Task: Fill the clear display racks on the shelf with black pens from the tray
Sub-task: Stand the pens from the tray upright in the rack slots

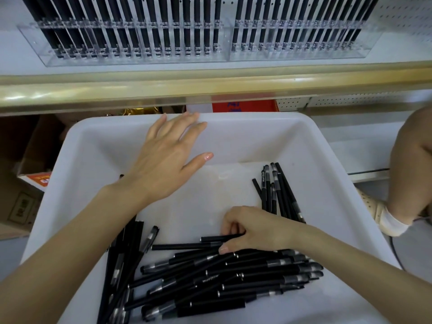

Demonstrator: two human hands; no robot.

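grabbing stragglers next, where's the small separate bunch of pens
Head view: the small bunch of pens lies on the right of the white tray floor, just beyond the right hand, apart from the main pile nearer the person.

Place: a shop, most likely a stationery aisle.
Fixture: a white retail shelf [11,57] with a gold label strip [163,90] along its front edge and a perforated back panel [402,15].
Display: clear display racks [131,57] holding rows of identical black pens [187,31].
Stock: a white tray [304,127] of loose pens; cardboard boxes [25,148] under the shelf.
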